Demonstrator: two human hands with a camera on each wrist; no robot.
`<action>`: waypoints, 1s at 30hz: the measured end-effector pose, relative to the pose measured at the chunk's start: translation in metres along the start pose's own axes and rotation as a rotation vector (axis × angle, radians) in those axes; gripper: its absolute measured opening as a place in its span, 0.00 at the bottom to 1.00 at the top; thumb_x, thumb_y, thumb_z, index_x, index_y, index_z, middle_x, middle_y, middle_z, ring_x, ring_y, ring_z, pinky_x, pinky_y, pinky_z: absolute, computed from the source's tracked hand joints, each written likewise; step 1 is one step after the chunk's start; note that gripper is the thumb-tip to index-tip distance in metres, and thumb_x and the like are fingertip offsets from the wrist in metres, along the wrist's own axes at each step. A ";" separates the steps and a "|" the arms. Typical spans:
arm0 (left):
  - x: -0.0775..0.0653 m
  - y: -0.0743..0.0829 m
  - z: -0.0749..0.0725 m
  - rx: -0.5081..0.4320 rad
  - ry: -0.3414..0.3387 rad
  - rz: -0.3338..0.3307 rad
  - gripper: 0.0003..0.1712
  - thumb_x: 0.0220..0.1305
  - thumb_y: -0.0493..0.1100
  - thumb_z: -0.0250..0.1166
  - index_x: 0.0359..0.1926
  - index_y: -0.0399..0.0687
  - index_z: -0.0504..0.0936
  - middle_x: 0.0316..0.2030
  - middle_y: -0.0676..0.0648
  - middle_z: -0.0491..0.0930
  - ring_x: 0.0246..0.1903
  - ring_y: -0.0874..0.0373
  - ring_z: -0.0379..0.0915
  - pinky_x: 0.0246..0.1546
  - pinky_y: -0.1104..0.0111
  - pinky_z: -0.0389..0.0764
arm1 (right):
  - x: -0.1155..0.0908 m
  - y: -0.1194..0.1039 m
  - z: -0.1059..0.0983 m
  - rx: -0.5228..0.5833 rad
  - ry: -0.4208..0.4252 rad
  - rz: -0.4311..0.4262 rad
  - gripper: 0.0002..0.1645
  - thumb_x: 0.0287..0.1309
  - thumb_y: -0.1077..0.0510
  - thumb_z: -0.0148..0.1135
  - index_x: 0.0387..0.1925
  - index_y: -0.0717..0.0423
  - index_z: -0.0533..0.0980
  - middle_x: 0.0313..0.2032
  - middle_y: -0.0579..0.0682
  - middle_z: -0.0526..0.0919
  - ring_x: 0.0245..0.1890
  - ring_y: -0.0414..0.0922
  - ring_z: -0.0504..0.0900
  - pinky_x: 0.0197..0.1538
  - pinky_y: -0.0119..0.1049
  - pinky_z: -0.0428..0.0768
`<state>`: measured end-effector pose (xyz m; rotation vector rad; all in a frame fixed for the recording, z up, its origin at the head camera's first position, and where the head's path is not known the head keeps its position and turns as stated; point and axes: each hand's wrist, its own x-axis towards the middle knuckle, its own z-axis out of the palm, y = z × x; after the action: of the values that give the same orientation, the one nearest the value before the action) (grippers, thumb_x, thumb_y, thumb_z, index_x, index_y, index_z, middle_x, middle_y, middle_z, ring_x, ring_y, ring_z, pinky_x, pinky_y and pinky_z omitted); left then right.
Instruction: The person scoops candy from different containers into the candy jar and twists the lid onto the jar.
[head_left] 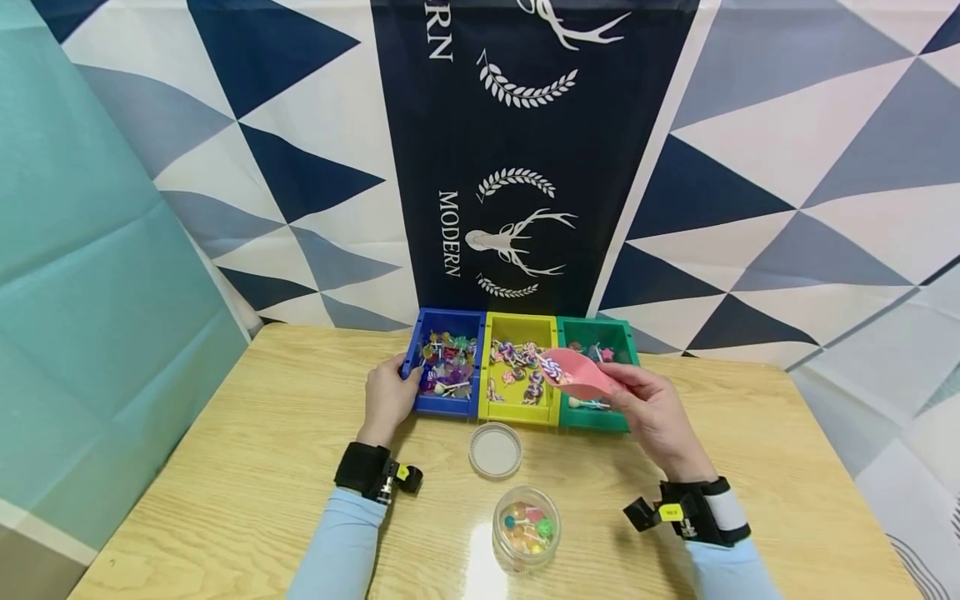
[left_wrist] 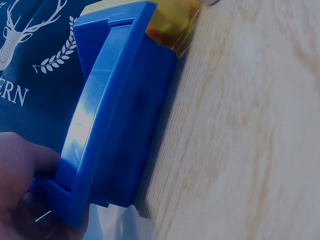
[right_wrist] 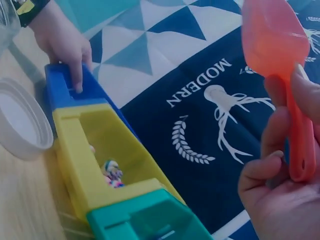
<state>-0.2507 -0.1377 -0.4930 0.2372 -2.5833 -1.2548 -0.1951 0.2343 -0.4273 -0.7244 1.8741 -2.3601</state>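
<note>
My left hand grips the outer left edge of a blue bin, thumb over the rim in the right wrist view. Small wrapped-looking candies and lollipops fill this bin. It joins a yellow bin with swirl lollipops and a green bin with more candies. In my right hand is a pink scoop, held by its handle above the border between yellow and green. A purple-white swirl lollipop lies in the scoop's mouth, which points left toward the yellow bin.
A round white lid lies on the wooden table in front of the bins. Nearer stands a clear jar holding colourful round lollipops. Behind the bins hangs a patterned cloth with deer heads and triangles.
</note>
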 end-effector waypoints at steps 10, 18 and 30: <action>0.000 0.001 0.000 0.008 0.002 0.014 0.21 0.68 0.43 0.65 0.59 0.39 0.81 0.49 0.36 0.84 0.48 0.42 0.81 0.48 0.49 0.81 | -0.005 -0.022 -0.025 -0.390 -0.290 0.101 0.18 0.61 0.73 0.62 0.52 0.64 0.83 0.49 0.45 0.85 0.42 0.41 0.82 0.41 0.33 0.84; 0.001 0.001 -0.002 0.008 -0.003 0.004 0.21 0.69 0.44 0.65 0.59 0.39 0.81 0.49 0.36 0.84 0.48 0.42 0.82 0.48 0.50 0.81 | -0.006 -0.030 -0.024 -0.533 -0.517 0.157 0.16 0.61 0.66 0.66 0.50 0.55 0.85 0.48 0.49 0.85 0.44 0.42 0.81 0.42 0.37 0.84; 0.000 0.005 -0.002 0.008 -0.007 -0.011 0.22 0.69 0.44 0.65 0.60 0.38 0.81 0.50 0.36 0.83 0.50 0.42 0.81 0.50 0.50 0.80 | -0.005 -0.043 0.018 -0.691 -0.666 0.257 0.13 0.61 0.56 0.69 0.48 0.46 0.86 0.43 0.40 0.86 0.39 0.42 0.80 0.41 0.34 0.81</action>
<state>-0.2504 -0.1364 -0.4877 0.2493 -2.5973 -1.2511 -0.1730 0.2313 -0.3862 -1.0490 2.2195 -1.0790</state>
